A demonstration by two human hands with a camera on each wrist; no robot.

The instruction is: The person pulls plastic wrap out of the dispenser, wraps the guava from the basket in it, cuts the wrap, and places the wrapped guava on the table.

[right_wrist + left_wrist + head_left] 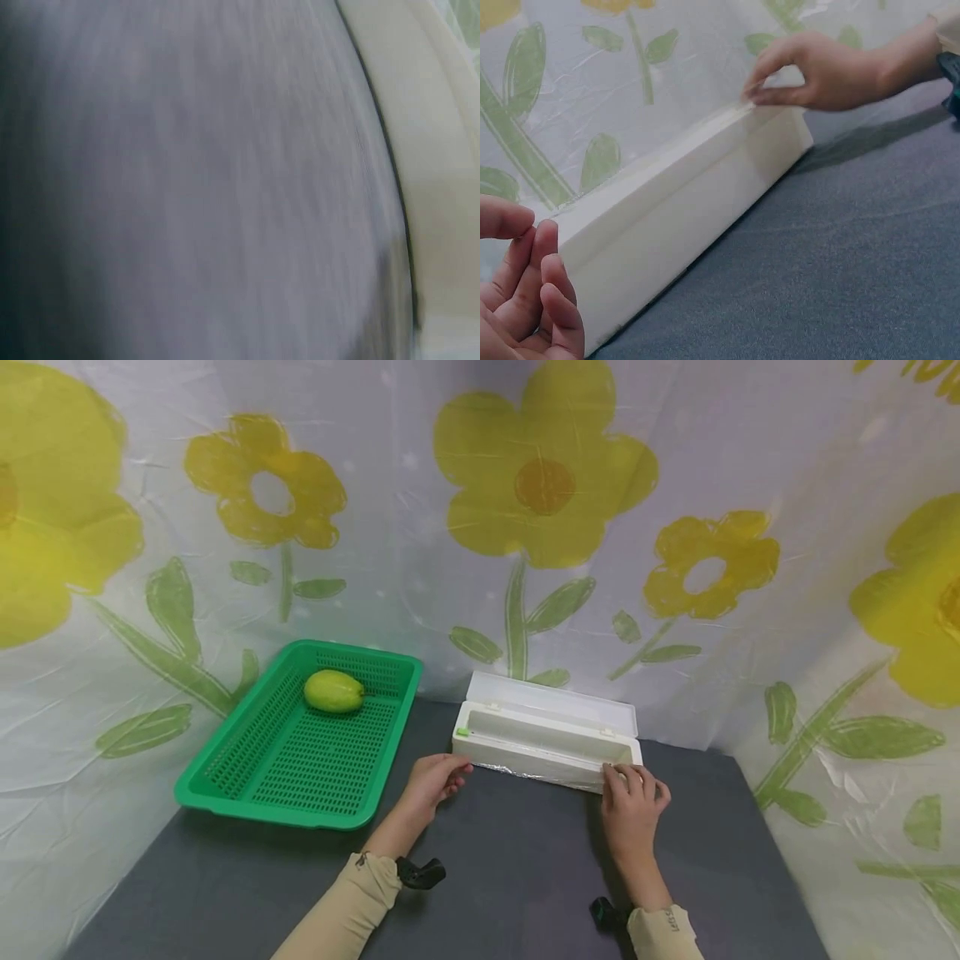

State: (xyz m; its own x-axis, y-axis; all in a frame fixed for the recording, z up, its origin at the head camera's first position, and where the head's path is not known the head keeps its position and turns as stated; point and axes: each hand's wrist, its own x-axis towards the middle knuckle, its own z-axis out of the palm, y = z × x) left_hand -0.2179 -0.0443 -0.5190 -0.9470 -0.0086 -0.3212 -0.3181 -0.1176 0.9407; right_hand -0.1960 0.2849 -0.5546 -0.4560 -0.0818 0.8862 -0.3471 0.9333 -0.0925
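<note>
A long white cling film dispenser box (540,762) lies on the table with its lid (551,703) raised at the back. Clear, shiny cling film (517,771) runs along its front edge. At the box's left front corner, my left hand (433,782) pinches the film between thumb and forefinger. My right hand (633,810) is at the right front corner, thumb and fingertips pinching the film edge there. The left wrist view shows both the left hand (529,292) and the right hand (840,71) at the box. A small green slider (462,732) sits on the box's left end.
A green plastic basket (300,768) stands on the left with a yellow-green oval fruit (333,691) inside. The dark grey tabletop (517,877) stretches in front of the box. Behind it hangs a flower-printed curtain (390,527). Motion blurs the right wrist view.
</note>
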